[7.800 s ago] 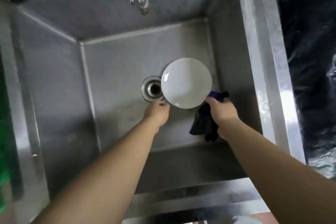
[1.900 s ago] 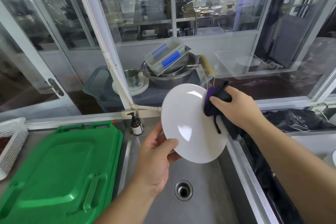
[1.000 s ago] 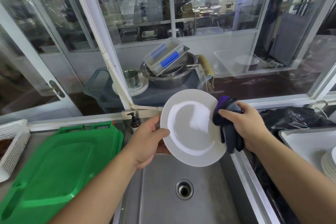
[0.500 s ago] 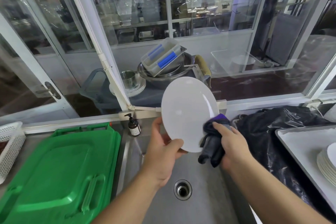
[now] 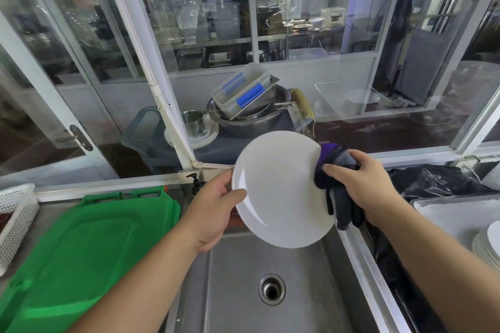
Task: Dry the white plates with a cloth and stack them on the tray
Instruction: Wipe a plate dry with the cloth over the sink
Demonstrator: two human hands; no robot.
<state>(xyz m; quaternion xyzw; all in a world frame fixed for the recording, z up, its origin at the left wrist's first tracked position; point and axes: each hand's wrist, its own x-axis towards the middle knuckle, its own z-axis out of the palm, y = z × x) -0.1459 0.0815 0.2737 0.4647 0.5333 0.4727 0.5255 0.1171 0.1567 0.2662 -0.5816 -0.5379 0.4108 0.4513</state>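
Note:
I hold a round white plate tilted up over the steel sink. My left hand grips its left rim, thumb on the face. My right hand clutches a dark purple-and-grey cloth and presses it against the plate's right edge. At the far right a white tray carries a stack of white plates, partly cut off by the frame edge.
A green plastic lid lies on the counter left of the sink, with a white perforated basket beyond it. A soap pump bottle stands behind the sink. A black plastic bag lies between sink and tray. Glass window panes rise behind.
The plate came up out of the sink earlier. In the last half second my right hand moved the cloth from the plate's lower right rim up to its right edge, and the plate tilted flatter.

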